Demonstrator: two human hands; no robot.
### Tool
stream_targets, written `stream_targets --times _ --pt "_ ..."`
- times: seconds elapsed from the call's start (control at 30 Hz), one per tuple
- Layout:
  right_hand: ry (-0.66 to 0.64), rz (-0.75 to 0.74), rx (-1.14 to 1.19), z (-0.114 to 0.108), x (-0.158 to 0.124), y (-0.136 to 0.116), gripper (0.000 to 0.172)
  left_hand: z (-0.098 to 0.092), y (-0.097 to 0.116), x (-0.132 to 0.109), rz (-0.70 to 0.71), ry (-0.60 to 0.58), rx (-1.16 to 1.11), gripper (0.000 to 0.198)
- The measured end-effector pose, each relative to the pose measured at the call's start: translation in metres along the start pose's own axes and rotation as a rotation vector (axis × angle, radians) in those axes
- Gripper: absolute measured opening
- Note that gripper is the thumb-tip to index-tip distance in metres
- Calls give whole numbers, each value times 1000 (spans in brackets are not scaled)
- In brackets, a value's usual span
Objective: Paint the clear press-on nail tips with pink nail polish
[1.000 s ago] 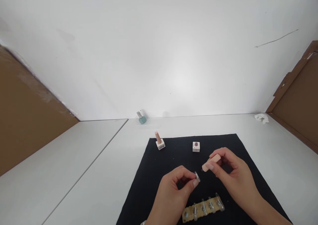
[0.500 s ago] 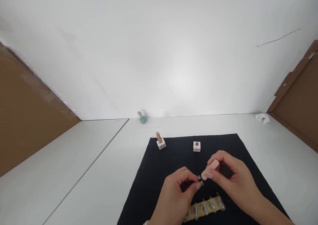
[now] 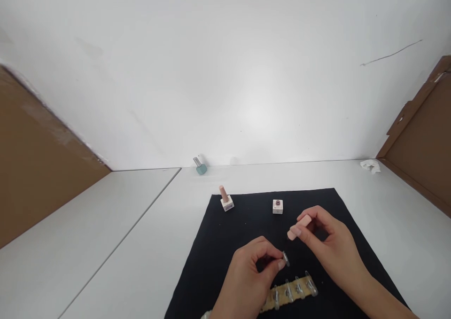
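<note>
Between thumb and forefinger, my left hand [image 3: 256, 274] pinches a small clear nail tip [image 3: 285, 259]. My right hand [image 3: 329, 244] grips a pink nail polish cap [image 3: 299, 227] by its sides, tilted with its lower end toward the nail tip and a gap between them. The cap's brush is hardly visible against the black cloth. Below the hands lies a tan strip [image 3: 282, 298] carrying several clear nail tips, its left end hidden by my left hand. An uncapped white polish bottle [image 3: 277, 208] stands behind the hands.
A white bottle with a pink cap [image 3: 226, 199] stands at the far left of the black cloth [image 3: 232, 241]. Farther back is a teal polish bottle [image 3: 201, 168]. Crumpled white tissue [image 3: 370, 166] lies at the right. Brown panels [image 3: 38, 164] flank the white table and wall.
My right hand has lifted the cap up and away from the nail tip. My left hand stays nearly in place, with the nail tip turned slightly.
</note>
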State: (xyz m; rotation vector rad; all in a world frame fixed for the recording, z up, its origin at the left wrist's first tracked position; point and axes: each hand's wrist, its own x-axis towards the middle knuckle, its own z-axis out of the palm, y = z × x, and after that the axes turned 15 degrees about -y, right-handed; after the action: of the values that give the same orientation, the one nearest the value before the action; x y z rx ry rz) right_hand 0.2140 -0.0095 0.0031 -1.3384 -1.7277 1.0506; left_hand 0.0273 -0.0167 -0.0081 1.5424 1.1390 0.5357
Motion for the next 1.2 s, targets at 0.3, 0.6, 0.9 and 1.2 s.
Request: stream_targets --times 0.3,0.6,0.9,1.2 --pt "19 1 -4 0 0 -1 18 -1 -1 0 5 -3 19 12" --pt "-9 10 0 0 -1 -1 18 -3 0 -1 28 28 34 12" --pt "92 9 -52 -2 3 0 18 -6 5 0 1 47 -44 13" --pt "127 -43 -4 -7 6 4 24 -12 -25 -38 -40 109 -161 15"
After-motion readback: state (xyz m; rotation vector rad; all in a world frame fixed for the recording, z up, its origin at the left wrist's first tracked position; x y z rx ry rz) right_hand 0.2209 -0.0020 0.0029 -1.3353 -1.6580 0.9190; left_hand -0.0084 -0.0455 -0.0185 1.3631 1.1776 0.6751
